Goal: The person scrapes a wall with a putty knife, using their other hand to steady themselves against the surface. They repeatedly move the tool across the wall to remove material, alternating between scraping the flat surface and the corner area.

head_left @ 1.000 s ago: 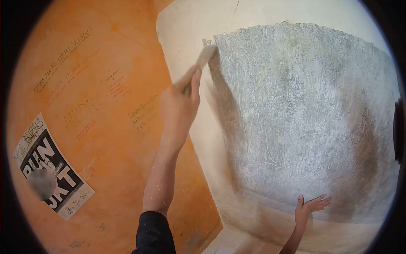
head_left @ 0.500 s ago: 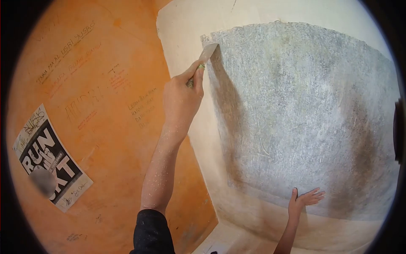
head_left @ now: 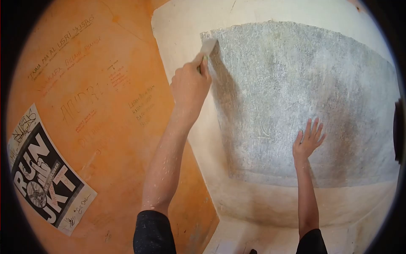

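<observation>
My left hand (head_left: 190,86) is wrapped round the handle of a putty knife (head_left: 207,46). The broad blade points upward and meets the top left corner of the rough grey patch (head_left: 270,84) on the cream wall. My fingers hide most of the handle. Lower and to the right, my right hand (head_left: 307,142) is open with its fingers spread over the grey patch, apparently resting on it. Nothing is in that hand. White specks dot my left forearm.
Cream wall (head_left: 182,25) borders the grey patch. On the left, an orange wall (head_left: 114,169) carries handwriting and a black-and-white poster (head_left: 46,173). Below the patch, a pale ledge-like surface (head_left: 237,237) is in view. A dark object (head_left: 397,131) shows at the right edge.
My right hand has risen from the patch's lower edge onto the grey surface, fingers now pointing up. My left hand and the putty knife have shifted slightly; the view has also shifted.
</observation>
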Demonstrator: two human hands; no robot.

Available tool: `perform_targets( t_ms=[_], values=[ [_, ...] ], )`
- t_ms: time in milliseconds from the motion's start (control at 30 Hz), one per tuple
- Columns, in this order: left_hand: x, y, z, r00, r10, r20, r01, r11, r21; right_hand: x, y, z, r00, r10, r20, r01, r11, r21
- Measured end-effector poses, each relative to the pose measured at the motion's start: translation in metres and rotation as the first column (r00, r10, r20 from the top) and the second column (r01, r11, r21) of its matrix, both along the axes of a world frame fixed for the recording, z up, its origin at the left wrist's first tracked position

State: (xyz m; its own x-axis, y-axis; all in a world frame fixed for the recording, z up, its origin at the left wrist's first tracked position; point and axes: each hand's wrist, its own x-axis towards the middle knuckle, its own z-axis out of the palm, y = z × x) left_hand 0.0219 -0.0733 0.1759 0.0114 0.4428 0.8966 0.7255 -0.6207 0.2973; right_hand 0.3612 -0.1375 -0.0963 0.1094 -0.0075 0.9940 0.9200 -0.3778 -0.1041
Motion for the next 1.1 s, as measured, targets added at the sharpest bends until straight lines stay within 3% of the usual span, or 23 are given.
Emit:
perform_targets(
  t_ms=[100, 167, 300, 433, 567, 633, 733, 867, 933, 1100],
  values=[
    [-0.001, -0.002, 0.003, 1.0, -0.009, -0.025, 0.008, 1.0, -0.022, -0.002, 0.013, 0.001, 0.999, -0.018, 0.036, 0.016, 0.998, 0.065],
    [0.011, 0.0, 0.011, 0.997, 0.028, 0.07, -0.031, 0.998, 0.05, -0.003, 0.009, 0.004, 0.999, -0.014, 0.051, 0.01, 0.997, 0.083],
    [0.021, -0.008, -0.005, 0.992, 0.124, -0.019, -0.124, 0.992, 0.0, -0.004, 0.004, 0.006, 0.999, -0.011, 0.046, 0.009, 0.998, 0.057],
    [0.021, -0.003, -0.001, 0.999, -0.001, 0.038, 0.003, 0.999, -0.046, -0.005, 0.007, 0.007, 0.998, -0.007, 0.061, 0.001, 0.996, 0.085],
    [0.029, -0.008, -0.001, 0.997, 0.03, 0.066, -0.027, 0.998, -0.057, -0.003, 0.007, 0.003, 0.998, -0.005, 0.058, 0.001, 0.998, 0.059],
    [0.03, -0.014, 0.0, 0.996, 0.087, -0.004, -0.087, 0.995, -0.048, -0.002, 0.004, 0.008, 0.998, -0.011, 0.063, 0.007, 0.998, 0.059],
    [0.028, -0.006, 0.008, 0.997, 0.011, 0.07, -0.01, 1.0, -0.015, -0.008, 0.007, 0.009, 0.999, 0.003, 0.049, -0.006, 0.998, 0.067],
    [0.026, -0.007, 0.006, 0.999, 0.029, 0.032, -0.027, 0.998, -0.062, -0.007, 0.004, 0.005, 0.998, 0.007, 0.058, -0.011, 0.998, 0.063],
    [0.02, -0.004, 0.011, 0.998, -0.04, 0.052, 0.043, 0.998, -0.049, -0.005, 0.004, 0.005, 0.998, 0.002, 0.068, -0.007, 0.998, 0.07],
    [0.024, 0.002, -0.007, 0.996, 0.033, 0.08, -0.034, 0.999, 0.004, -0.005, 0.002, 0.007, 0.998, 0.019, 0.064, -0.023, 0.998, 0.056]
  ],
)
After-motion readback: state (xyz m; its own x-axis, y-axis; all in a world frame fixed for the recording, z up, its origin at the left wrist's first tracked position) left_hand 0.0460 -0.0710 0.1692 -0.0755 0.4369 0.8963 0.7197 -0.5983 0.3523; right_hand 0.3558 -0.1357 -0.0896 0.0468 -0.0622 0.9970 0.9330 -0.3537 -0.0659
